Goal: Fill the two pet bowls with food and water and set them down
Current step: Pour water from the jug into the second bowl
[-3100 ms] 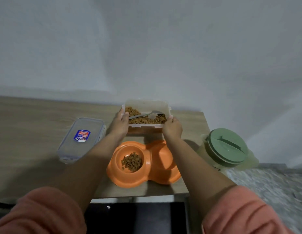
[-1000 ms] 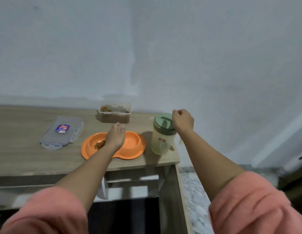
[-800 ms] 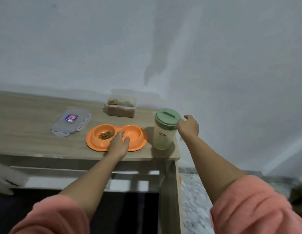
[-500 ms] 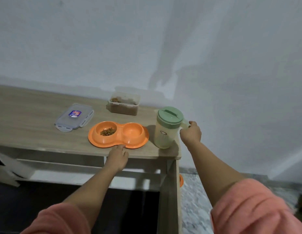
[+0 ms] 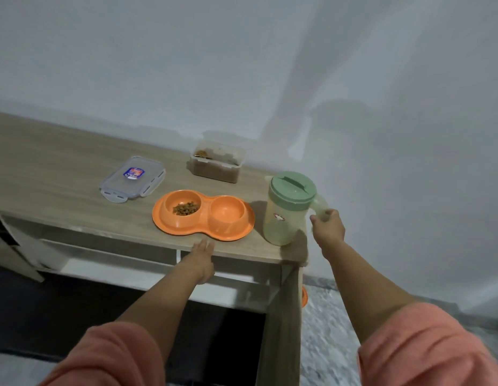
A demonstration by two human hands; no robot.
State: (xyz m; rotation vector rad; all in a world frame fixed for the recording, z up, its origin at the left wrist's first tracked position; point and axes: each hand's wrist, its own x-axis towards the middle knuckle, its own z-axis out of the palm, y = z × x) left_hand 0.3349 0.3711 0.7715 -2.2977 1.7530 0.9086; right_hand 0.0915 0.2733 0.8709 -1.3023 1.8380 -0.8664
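Note:
An orange double pet bowl (image 5: pixel 203 229) lies on the wooden tabletop (image 5: pixel 61 188). Its left cup holds brown kibble (image 5: pixel 186 208); its right cup (image 5: pixel 227 213) is empty. A pale green water jug (image 5: pixel 286 215) with a green lid stands upright to the right of the bowl, near the table's right end. My right hand (image 5: pixel 327 227) is closed around the jug's handle. My left hand (image 5: pixel 201 256) hovers flat by the table's front edge, just below the bowl, holding nothing.
A clear tub of kibble (image 5: pixel 216 165) stands against the wall behind the bowl. Its clear lid (image 5: pixel 132 178) with a blue label lies to the left. The table ends right of the jug, above speckled floor (image 5: pixel 325 330). Shelf openings lie below the tabletop.
My right hand has come down from the jug's lid and closed on its handle. My left hand has drawn back from the bowl to the table's front edge. The view has pulled back.

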